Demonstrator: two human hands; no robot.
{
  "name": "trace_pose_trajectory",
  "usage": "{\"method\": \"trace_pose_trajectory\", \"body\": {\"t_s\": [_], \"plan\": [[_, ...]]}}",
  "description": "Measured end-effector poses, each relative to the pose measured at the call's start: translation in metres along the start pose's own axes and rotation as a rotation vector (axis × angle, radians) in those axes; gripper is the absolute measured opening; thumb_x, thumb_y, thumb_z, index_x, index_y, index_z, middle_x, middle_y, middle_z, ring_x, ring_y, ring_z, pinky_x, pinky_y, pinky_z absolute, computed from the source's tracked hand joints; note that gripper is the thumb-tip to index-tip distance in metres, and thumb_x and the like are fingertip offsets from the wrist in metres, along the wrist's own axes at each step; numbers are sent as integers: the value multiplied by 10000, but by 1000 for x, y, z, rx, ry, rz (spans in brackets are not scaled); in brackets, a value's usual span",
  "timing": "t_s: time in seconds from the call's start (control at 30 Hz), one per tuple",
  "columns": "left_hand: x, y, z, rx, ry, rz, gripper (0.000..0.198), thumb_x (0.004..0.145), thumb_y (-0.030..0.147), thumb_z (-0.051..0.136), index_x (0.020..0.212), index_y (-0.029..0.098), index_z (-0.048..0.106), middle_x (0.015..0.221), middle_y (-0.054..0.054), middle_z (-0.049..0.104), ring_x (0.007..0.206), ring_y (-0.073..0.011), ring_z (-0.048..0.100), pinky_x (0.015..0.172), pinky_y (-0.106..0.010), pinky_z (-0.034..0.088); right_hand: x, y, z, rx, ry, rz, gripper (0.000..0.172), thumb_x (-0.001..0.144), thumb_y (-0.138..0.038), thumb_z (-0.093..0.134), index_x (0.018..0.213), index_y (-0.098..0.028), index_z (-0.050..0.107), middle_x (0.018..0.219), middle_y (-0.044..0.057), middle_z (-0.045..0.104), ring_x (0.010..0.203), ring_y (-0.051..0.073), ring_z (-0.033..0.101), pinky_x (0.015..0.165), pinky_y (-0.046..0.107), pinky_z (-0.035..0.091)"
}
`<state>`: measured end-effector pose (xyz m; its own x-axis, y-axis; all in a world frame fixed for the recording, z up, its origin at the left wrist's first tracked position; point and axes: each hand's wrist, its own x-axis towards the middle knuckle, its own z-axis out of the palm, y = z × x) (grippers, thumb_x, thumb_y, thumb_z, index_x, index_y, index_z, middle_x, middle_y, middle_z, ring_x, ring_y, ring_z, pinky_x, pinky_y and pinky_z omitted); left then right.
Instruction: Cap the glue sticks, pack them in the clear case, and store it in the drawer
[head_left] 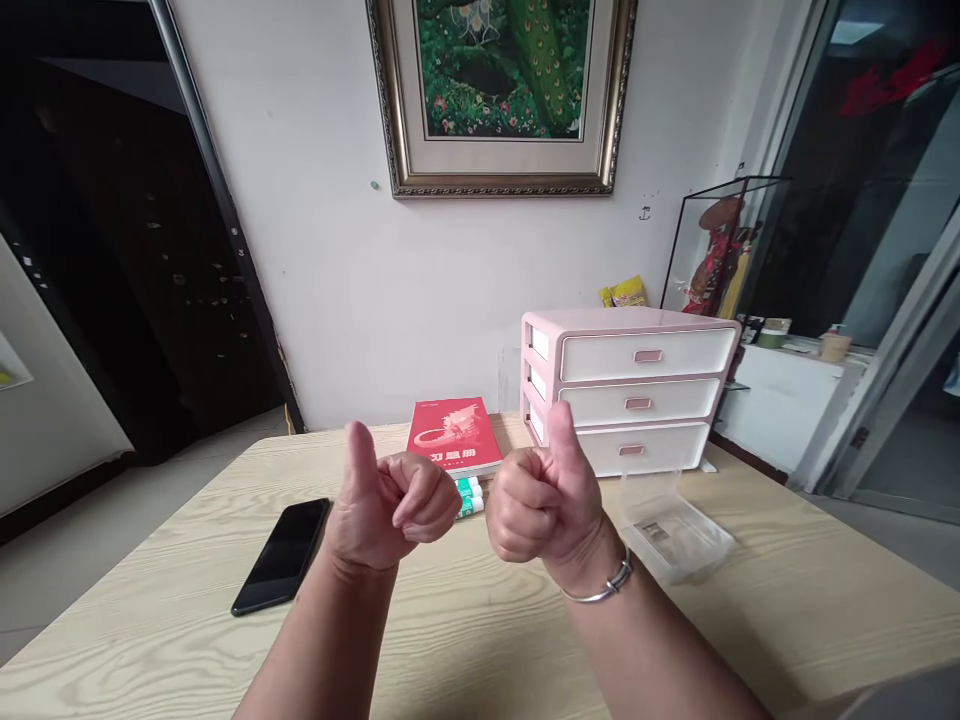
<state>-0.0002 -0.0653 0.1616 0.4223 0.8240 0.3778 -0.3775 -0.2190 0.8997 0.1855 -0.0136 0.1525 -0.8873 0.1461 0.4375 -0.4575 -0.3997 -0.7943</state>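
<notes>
My left hand (390,508) is raised over the table with its fingers curled into a fist and the thumb pointing up. Mirroring it, my right hand (544,498) makes the same thumbs-up, a silver bracelet (609,586) around its wrist. Both fists are closed, a short gap apart, and I see nothing in them. A black phone (279,558) lies left of my left hand. Between and behind the hands are small white-and-green tubes (471,497), partly hidden by my left fist. Behind them lies a red book (454,436) with white print.
A pink-and-white drawer unit (637,366) stands at the back right of the wooden table (465,640). In front of it lies an open clear plastic box (686,545). A yellow packet (628,292) shows behind the unit. A framed picture (502,160) hangs on the wall.
</notes>
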Motion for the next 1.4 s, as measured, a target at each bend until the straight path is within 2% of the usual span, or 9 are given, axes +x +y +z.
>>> {"method": "trace_pose_trajectory", "body": {"t_s": [0.1, 0.2, 0.27, 0.4, 0.7, 0.83, 1.23, 1.4], "plan": [[2, 5, -2, 11, -1, -19, 839, 636, 975, 0, 324, 241, 259, 345, 32, 130, 329, -80, 171, 356, -247, 142, 11, -2, -6, -52, 65, 39, 794, 605, -1011, 28, 497, -265, 277, 305, -62, 187, 320, 66, 154, 315, 204, 214], [6, -2, -10, 26, 36, -85, 840, 558, 1001, -44, 308, 242, 214, 328, 33, 104, 318, -70, 135, 345, -244, 127, 19, 2, -16, -71, 77, 62, 791, 587, -1009, -19, 502, -270, 251, 304, -62, 169, 316, 69, 153, 307, 205, 209], [9, -10, -17, 9, 15, -117, 840, 549, 1003, -50, 309, 239, 205, 332, 29, 117, 321, -66, 123, 340, -239, 117, 24, 5, -21, -69, 68, 70, 790, 582, -998, -63, 500, -269, 229, 311, -59, 167, 315, 70, 151, 310, 209, 206], [13, -18, -27, -57, -53, -135, 832, 588, 992, -26, 323, 237, 204, 353, 28, 134, 329, -67, 123, 338, -233, 101, 29, 6, -30, -69, 143, 138, 788, 538, -977, -147, 519, -268, 197, 333, -68, 133, 317, 75, 146, 321, 212, 192], [17, -19, -37, -259, -337, 19, 814, 671, 944, -21, 422, 222, 262, 389, 49, 184, 337, -68, 134, 318, -217, 114, 29, 8, -44, 74, -155, -21, 801, 695, -935, -49, 503, -232, 282, 365, -70, 211, 341, 62, 151, 346, 206, 171], [16, -17, -36, -277, -388, 48, 813, 681, 939, 1, 445, 208, 267, 408, 48, 200, 352, -68, 148, 337, -214, 128, 29, 7, -44, 78, -261, -75, 781, 753, -892, -58, 536, -227, 288, 405, -73, 234, 340, 61, 164, 356, 212, 166], [13, -15, -28, -225, -417, 71, 809, 690, 937, 37, 438, 201, 259, 401, 49, 198, 354, -66, 164, 354, -212, 143, 26, 6, -42, 48, -266, -95, 762, 784, -874, -39, 558, -228, 296, 433, -72, 248, 358, 63, 166, 370, 213, 168], [15, -15, -31, -241, -409, 68, 802, 707, 924, 31, 447, 201, 259, 406, 50, 198, 351, -63, 156, 343, -208, 138, 26, 5, -46, 55, -248, -81, 757, 792, -864, -45, 561, -227, 292, 430, -75, 247, 350, 60, 164, 364, 208, 171]]}}
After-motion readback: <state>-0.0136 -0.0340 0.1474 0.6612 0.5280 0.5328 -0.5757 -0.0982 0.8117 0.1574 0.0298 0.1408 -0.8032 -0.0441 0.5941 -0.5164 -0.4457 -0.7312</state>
